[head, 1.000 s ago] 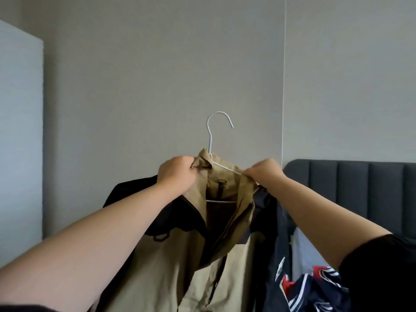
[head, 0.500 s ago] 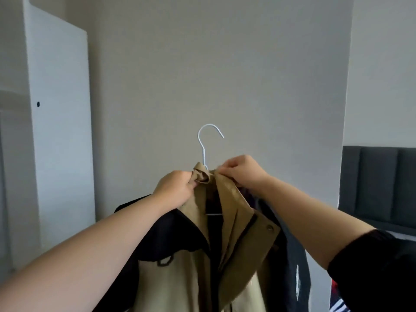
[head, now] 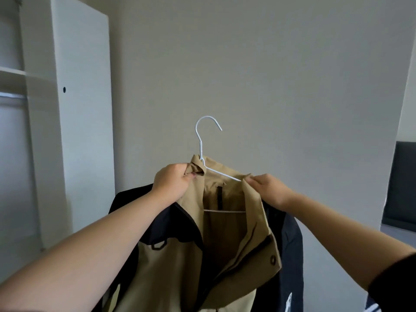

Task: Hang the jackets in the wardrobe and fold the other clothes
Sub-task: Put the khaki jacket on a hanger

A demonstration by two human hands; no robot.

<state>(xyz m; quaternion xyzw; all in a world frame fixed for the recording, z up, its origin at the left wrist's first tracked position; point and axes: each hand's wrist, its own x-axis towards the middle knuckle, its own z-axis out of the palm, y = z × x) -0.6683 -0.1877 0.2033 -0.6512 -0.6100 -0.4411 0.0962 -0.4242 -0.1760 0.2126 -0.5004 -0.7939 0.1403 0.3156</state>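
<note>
A tan and black jacket (head: pixel 180 262) hangs on a white wire hanger (head: pixel 201 145), held up in front of me. My left hand (head: pixel 172 183) grips the left side of the tan collar beside the hanger's neck. My right hand (head: pixel 269 189) pinches the right collar edge where the hanger's wire arm comes out. The jacket's front is open and the hanger's bottom bar shows inside it. The hook stands free above the collar. The white wardrobe (head: pixel 83 109) is at the left with its door open.
Inside the wardrobe a shelf (head: pixel 11 72) and a hanging rail (head: pixel 12 96) show at the far left. A plain grey wall fills the middle. A dark upholstered headboard (head: pixel 400 183) stands at the right edge.
My view has swung left, so the wardrobe has come into sight and the headboard has slid right. My right hand moved from near the hanger's neck out along the right collar.
</note>
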